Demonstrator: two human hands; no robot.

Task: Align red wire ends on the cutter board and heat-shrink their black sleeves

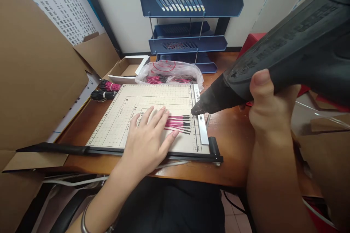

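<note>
My left hand (pixel 149 134) lies flat with its fingers spread, pressing on a row of several pink wires (pixel 176 121) with black ends. The wires lie side by side on a cream-coloured paper cutter (pixel 112 125) printed with a grid. My palm and fingers hide their left parts. In my right hand (pixel 269 102) is a large black heat gun (pixel 262 58), gripped from below with the thumb along its side. Its nozzle (pixel 203 105) points left and down, just above and right of the wires' black ends.
Behind the cutter sit a clear plastic bag (pixel 169 74) of pink wires and an open white box (pixel 128 67). Bundled wires (pixel 104 94) lie at left. Blue letter trays (pixel 188 43) stand at the back. A cardboard box (pixel 32 62) walls the left side. The cutter's black arm (pixel 60 148) runs along the front.
</note>
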